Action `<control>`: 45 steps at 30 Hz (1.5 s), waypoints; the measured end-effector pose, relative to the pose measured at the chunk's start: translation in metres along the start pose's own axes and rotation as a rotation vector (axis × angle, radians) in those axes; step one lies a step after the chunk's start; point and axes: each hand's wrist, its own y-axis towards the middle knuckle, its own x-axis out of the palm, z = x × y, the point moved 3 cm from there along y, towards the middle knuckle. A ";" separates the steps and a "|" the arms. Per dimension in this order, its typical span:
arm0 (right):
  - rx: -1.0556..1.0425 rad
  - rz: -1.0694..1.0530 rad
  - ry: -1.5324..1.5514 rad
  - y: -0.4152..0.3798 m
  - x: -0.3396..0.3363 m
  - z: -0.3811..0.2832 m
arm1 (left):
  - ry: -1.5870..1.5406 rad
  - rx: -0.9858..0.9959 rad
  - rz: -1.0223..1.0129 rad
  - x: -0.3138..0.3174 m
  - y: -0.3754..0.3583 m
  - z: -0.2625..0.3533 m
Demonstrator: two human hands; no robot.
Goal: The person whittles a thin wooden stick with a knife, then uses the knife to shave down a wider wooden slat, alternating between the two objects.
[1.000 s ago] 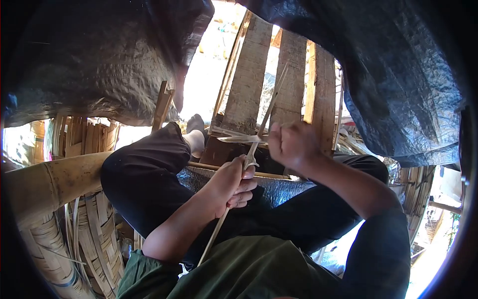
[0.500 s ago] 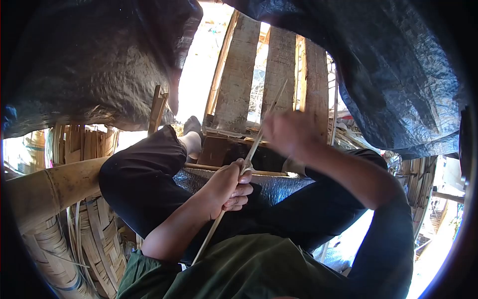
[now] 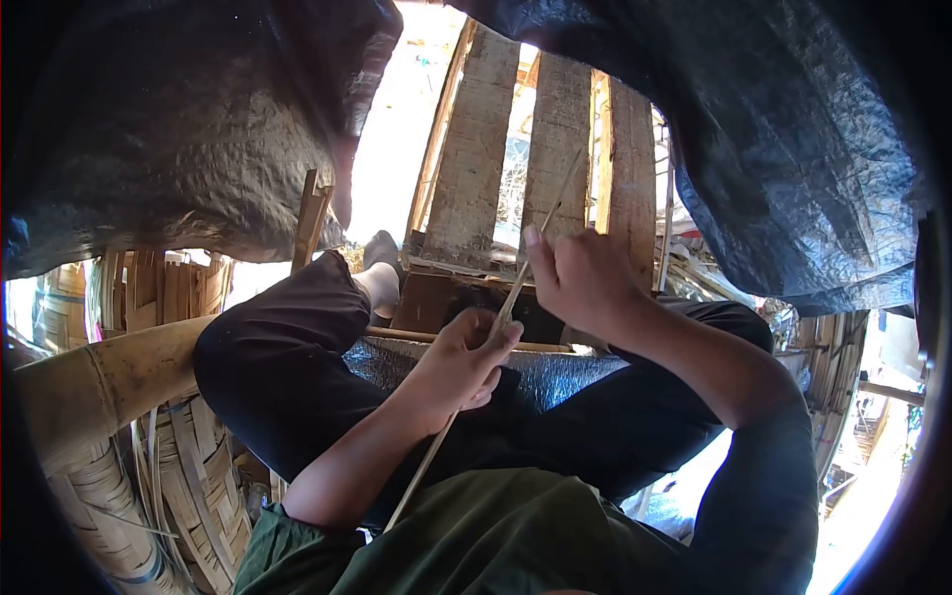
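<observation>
A long, thin, pale strip (image 3: pixel 426 462), apparently bamboo, slants from my lap up toward the slatted wood. My left hand (image 3: pixel 458 365) is closed around its middle, with the thumb lying along it. Higher up, my right hand (image 3: pixel 590 283) is beside the strip, its fingers curled and its thumb pointing up. The right thumb tip overlaps the upper part of the strip. Whatever those curled fingers hold, if anything, is hidden.
My crossed legs in dark trousers (image 3: pixel 288 347) frame the work. A wooden slatted panel (image 3: pixel 471 149) stands ahead. Dark plastic sheets (image 3: pixel 208 139) hang at both sides. To the left are a thick bamboo pole (image 3: pixel 129 382) and woven bamboo baskets (image 3: pixel 193 466).
My right hand was blurred by motion and now shows sharply, its thumb raised beside the strip. My left thumb has stretched out along the strip, and the strip has shifted slightly right.
</observation>
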 end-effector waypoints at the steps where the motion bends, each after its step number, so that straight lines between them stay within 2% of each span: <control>1: 0.047 -0.023 0.044 0.003 -0.006 0.001 | 0.013 0.016 -0.005 0.000 0.001 0.001; 2: 0.093 -0.045 0.089 0.005 -0.012 0.001 | 0.017 0.014 -0.004 -0.001 0.002 -0.001; 4: 0.137 -0.029 0.091 0.003 -0.018 0.002 | 0.234 0.132 -0.051 -0.003 0.008 -0.003; 5: 0.079 -0.023 0.129 0.002 -0.020 0.003 | 0.236 0.130 -0.049 -0.006 0.011 -0.007; 7: 0.023 -0.015 0.168 -0.001 -0.018 0.008 | 0.516 0.248 0.068 -0.014 0.017 -0.013; 9: -0.170 0.045 0.312 -0.006 -0.011 0.010 | 0.535 0.286 0.080 -0.018 0.022 -0.017; 11: -0.217 0.054 0.274 -0.013 -0.009 0.007 | 0.555 0.326 0.091 -0.019 0.027 -0.022; 13: -0.259 0.066 0.236 -0.020 -0.008 0.002 | 0.496 0.514 0.125 -0.015 0.026 -0.020; 15: -0.230 0.001 0.139 -0.025 -0.007 -0.003 | 0.548 0.453 0.131 -0.011 0.023 -0.011; 19: -0.261 0.008 0.086 -0.037 0.007 -0.001 | 0.585 0.294 0.134 -0.014 0.028 -0.011; 21: -0.243 -0.085 0.009 -0.039 0.015 0.002 | 0.578 0.286 0.119 -0.017 0.035 -0.020; 23: -0.261 -0.073 0.021 -0.036 0.020 0.007 | 0.571 0.278 0.106 -0.020 0.039 -0.025; 25: -0.276 -0.061 0.033 -0.033 0.021 0.011 | 0.696 0.230 0.152 -0.022 0.041 -0.027; 31: -0.291 -0.152 -0.063 -0.021 0.015 0.017 | 0.704 0.289 0.169 -0.024 0.049 -0.032; 33: -0.358 -0.038 -0.106 -0.020 0.015 0.020 | 0.737 0.289 0.184 -0.021 0.047 -0.026; 37: -0.344 -0.012 -0.094 -0.015 0.014 0.030 | 0.817 0.265 0.190 -0.018 0.040 -0.020; 39: -0.067 0.092 -0.261 0.001 -0.003 0.048 | 0.773 0.229 0.158 -0.015 0.031 -0.017; 40: -0.067 0.095 -0.266 -0.004 -0.004 0.042 | 0.733 0.196 0.130 -0.015 0.030 -0.016; 42: -0.136 -0.042 -0.098 -0.024 0.008 0.016 | 0.769 0.251 0.152 -0.018 0.031 -0.019; 43: -0.275 -0.010 -0.132 -0.032 0.016 0.004 | 0.809 0.303 0.178 -0.019 0.032 -0.020; 45: -0.214 -0.042 -0.119 -0.023 0.014 0.014 | 0.814 0.352 0.181 -0.020 0.032 -0.025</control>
